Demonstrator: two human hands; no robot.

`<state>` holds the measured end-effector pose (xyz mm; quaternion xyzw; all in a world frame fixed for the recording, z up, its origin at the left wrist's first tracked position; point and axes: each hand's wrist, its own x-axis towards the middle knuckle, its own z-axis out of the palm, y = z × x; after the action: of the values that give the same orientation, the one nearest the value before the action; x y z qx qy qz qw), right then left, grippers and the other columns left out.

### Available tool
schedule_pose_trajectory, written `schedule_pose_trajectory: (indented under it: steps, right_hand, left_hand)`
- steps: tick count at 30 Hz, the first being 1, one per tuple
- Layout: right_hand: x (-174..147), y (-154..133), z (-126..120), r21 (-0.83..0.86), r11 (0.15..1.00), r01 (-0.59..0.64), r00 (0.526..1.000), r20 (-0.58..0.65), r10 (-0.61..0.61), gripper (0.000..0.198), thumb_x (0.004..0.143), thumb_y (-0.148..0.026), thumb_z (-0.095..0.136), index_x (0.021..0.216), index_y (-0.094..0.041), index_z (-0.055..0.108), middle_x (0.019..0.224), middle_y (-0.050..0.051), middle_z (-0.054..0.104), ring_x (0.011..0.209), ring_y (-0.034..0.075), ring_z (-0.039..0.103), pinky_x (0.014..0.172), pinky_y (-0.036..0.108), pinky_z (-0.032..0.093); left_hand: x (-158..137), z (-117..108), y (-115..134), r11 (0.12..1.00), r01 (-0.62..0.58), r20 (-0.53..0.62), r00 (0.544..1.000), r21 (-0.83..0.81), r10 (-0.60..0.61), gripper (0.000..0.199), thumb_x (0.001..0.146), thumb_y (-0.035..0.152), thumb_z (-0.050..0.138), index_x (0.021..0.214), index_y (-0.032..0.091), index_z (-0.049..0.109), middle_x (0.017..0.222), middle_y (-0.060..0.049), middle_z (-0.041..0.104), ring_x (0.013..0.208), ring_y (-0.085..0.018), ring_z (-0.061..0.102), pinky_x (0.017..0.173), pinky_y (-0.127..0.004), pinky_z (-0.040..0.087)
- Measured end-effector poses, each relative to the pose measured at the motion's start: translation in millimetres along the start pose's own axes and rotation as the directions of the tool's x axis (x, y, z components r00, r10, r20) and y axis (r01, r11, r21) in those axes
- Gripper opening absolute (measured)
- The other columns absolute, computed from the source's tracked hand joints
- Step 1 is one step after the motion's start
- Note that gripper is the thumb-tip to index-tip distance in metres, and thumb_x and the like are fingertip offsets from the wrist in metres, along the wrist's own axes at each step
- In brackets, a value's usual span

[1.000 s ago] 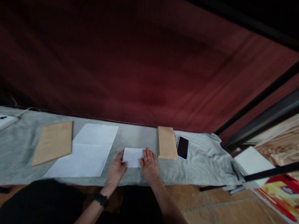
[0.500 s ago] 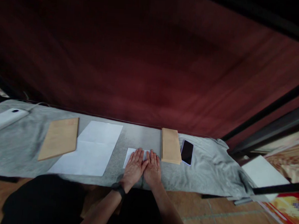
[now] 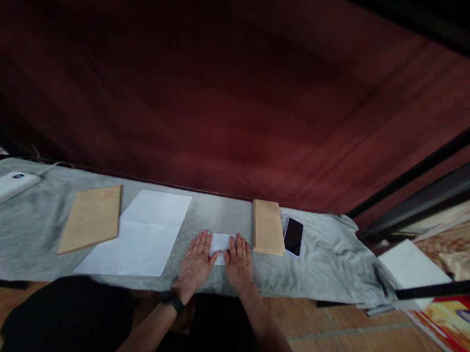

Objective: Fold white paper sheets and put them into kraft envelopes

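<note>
A small folded white paper [image 3: 220, 242] lies on the grey cloth in front of me, partly covered by both hands. My left hand [image 3: 197, 259] rests flat on its left part, fingers stretched forward and thumb pointing inward. On its right part lies my right hand [image 3: 239, 259], also flat with fingers extended. The thumbs are apart, and the paper's middle shows between them. Left of my left hand is a large creased white sheet [image 3: 150, 237]. A stack of brown envelopes [image 3: 269, 227] sits just beyond my right hand.
Brown envelopes [image 3: 91, 219] overlap the large sheet's left side. A phone [image 3: 293, 236] lies right of the narrow stack. At the far left is a white device [image 3: 4, 191] with a cable. The grey cloth [image 3: 325, 263] ends at a dark red panel [image 3: 229, 143].
My left hand has slid left across the small folded paper, away from my right hand, uncovering its middle. My right hand stays in nearly the same place.
</note>
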<state>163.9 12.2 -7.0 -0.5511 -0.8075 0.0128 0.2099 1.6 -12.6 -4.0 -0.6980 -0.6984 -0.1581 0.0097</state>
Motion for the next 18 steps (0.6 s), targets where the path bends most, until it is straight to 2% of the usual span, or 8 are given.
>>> schedule_pose_trajectory:
  steps: [4,7,10,18]
  right_hand:
    - [6.3,-20.6,-4.0,0.04,0.997,-0.06,0.998,0.039,0.058,0.052,0.105,-0.036,0.036,0.148,-0.008,0.046,0.155,0.019,0.039,0.146,0.03,0.034,0.118,0.051,0.027]
    - [8.8,-40.5,-2.3,0.095,0.995,0.036,0.994,0.095,-0.045,0.051,0.106,-0.035,0.029,0.151,-0.013,0.04,0.157,0.013,0.038,0.147,0.024,0.032,0.12,0.045,0.027]
    - [7.3,-46.7,2.2,0.103,0.994,0.046,0.993,0.101,-0.056,0.053,0.107,-0.036,0.028,0.153,-0.013,0.037,0.157,0.012,0.039,0.147,0.022,0.033,0.12,0.042,0.028]
    - [-4.8,-11.3,6.1,0.025,1.0,0.009,0.999,-0.032,-0.009,0.055,0.104,-0.036,0.039,0.15,-0.006,0.04,0.153,0.017,0.044,0.145,0.027,0.037,0.118,0.045,0.029]
  left_hand:
    - [-0.4,1.7,-2.2,0.998,-0.031,0.007,1.0,0.05,0.03,0.063,0.098,0.043,0.037,0.151,0.009,0.04,0.158,-0.019,0.037,0.148,-0.03,0.032,0.12,-0.048,0.027]
    - [-0.5,3.4,-5.1,0.993,-0.068,0.027,0.997,0.095,0.065,0.056,0.096,0.024,0.035,0.15,0.011,0.041,0.159,-0.017,0.036,0.149,-0.028,0.029,0.121,-0.046,0.026]
    - [-0.5,3.1,-5.9,0.991,-0.074,0.042,0.997,0.112,0.07,0.058,0.093,0.015,0.032,0.15,0.01,0.04,0.159,-0.017,0.035,0.149,-0.026,0.029,0.121,-0.045,0.025]
    - [-0.3,-3.1,-0.2,0.997,-0.05,0.006,0.999,0.054,0.049,0.062,0.098,0.039,0.037,0.152,0.009,0.037,0.159,-0.02,0.033,0.148,-0.031,0.031,0.12,-0.05,0.026]
